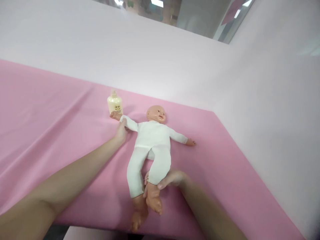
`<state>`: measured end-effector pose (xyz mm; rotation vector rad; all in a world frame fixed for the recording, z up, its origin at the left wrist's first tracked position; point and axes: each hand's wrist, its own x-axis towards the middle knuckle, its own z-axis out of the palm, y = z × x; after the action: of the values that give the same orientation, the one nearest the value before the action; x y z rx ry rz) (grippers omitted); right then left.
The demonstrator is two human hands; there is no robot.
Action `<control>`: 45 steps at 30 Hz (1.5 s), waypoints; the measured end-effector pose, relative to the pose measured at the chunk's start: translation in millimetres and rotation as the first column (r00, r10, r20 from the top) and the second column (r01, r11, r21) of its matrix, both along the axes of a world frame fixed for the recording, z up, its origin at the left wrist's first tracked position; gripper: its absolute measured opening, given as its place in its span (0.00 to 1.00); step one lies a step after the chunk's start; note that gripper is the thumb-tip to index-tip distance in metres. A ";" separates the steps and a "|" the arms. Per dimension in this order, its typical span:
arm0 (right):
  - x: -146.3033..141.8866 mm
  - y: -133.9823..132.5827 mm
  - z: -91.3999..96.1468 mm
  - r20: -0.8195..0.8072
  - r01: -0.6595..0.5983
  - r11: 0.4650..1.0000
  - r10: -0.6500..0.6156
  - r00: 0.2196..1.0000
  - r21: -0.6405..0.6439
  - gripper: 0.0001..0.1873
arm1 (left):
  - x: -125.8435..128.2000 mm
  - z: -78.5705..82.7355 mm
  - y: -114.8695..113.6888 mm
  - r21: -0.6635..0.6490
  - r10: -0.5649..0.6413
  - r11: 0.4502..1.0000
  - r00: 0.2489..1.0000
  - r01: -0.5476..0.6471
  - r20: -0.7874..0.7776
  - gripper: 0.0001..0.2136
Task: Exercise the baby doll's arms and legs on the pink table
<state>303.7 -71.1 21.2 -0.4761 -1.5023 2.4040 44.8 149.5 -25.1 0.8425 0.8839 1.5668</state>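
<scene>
A baby doll with a white cloth body lies on its back, head toward the wall and arms spread. My left hand is closed round its sleeve near the wrist, on the left side of the view. Under the lower leg on the right side, my right hand wraps round from behind, its thumb in front near the ankle and fingertips showing between the legs. Just behind the doll's hand on the left stands a lotion bottle, pale yellow, with a pump top and a face on its label.
A pink cloth covers the table, with folds on the left. White walls rise behind it and on the right. A window or glass panel is set high in the back wall. The table's front edge runs along the bottom.
</scene>
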 end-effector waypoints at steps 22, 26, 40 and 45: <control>5.5 -1.7 -17.1 -0.175 0.354 0.920 -0.382 0.908 -0.170 0.35 | 0.7 7.4 -30.4 0.364 -0.075 0.880 0.845 0.306 -0.530 0.33; 0.2 -2.4 -9.1 -0.152 0.496 0.849 -0.523 0.839 -0.183 0.33 | -5.7 15.2 -38.6 0.462 0.040 0.720 0.634 0.517 -0.772 0.27; 0.4 -2.5 -11.8 -0.098 0.493 0.860 -0.506 0.857 -0.132 0.34 | -3.4 25.5 -41.3 0.453 0.074 0.744 0.613 0.491 -0.786 0.24; 2.9 -0.6 -24.0 -0.093 0.309 0.946 -0.317 0.944 -0.094 0.33 | 0.9 29.9 -36.2 0.452 0.044 0.756 0.652 0.474 -0.757 0.26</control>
<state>306.7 -71.8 -2.8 -0.5486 -1.1895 2.2057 45.7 113.3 4.8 2.1131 0.7310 1.2632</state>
